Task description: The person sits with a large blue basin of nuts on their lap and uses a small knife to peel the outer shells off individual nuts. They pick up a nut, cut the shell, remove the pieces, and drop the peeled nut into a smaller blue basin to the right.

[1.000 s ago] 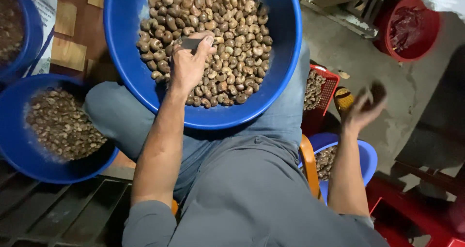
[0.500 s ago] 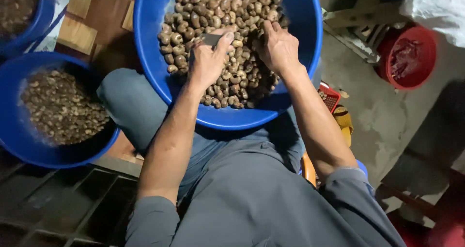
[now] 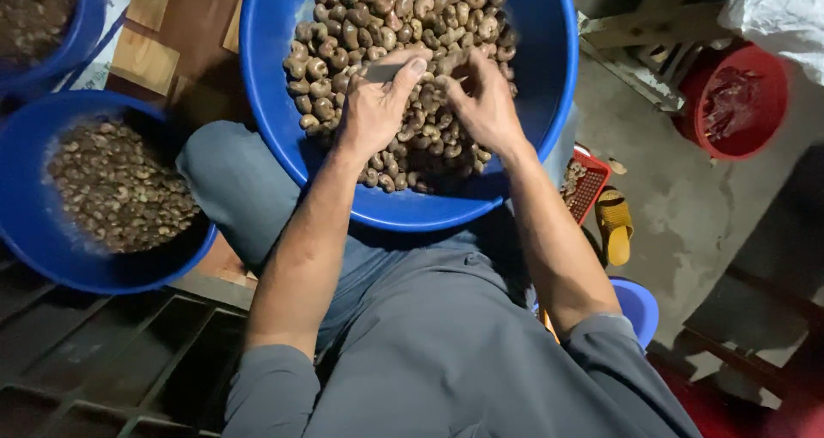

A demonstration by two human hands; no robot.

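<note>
Hands over blue basin at 12 o'clock: left hand grips small blade, right hand pinches nut; nut pile largely unprocessed.

**Dim scene, light strongest on the big basin**

The light was low and cool, falling from above onto the large blue basin, whose inner wall caught a soft sheen without hard glare. Below the basin, its underside cast a deep shadow over the grey trousers. Left of the basin, the floor grating sank into near black. Right of it, the concrete floor looked flat and grainy. Both hands read slightly soft; the corners were darkest and least sharp.
</note>
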